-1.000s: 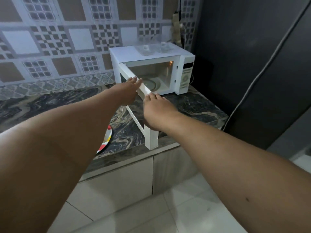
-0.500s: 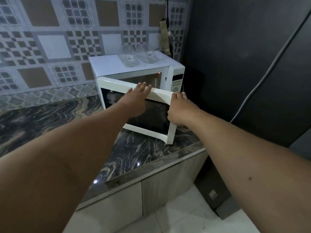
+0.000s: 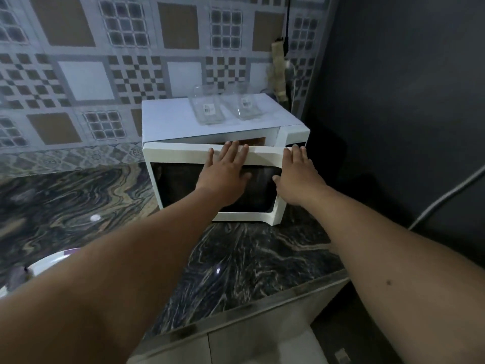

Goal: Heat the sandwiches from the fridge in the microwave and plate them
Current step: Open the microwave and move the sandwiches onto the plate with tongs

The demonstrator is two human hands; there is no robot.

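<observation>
Microwave (image 3: 210, 127), white, stands at the back right of the dark marbled counter (image 3: 236, 258), against the patterned tile wall (image 3: 105, 61) and just beside a dark panel (image 3: 393, 101) on its right. Its door (image 3: 183, 156) is almost closed: only a narrow gap shows along the top edge, where a strip of the lit interior is visible. What lies inside cannot be made out through the dark window, so the sandwiches, if in there, are hidden.

Both hands lie flat on the door front. The left hand (image 3: 225, 170) presses with straight, spread fingers over the upper middle of the door, fingertips reaching onto the white top frame and the palm over the dark glass. The right hand (image 3: 298, 170) presses the door's right end, fingers straight and reaching up to the top corner near the control panel (image 3: 294, 135), thumb stretched out to the left over the glass. Neither hand curls around anything; they are just apart from one another.

Two clear glass containers (image 3: 207, 109) sit side by side on top of the microwave. A plate rim (image 3: 49, 261) shows at the lower left on the counter, partly behind the left forearm.
</observation>
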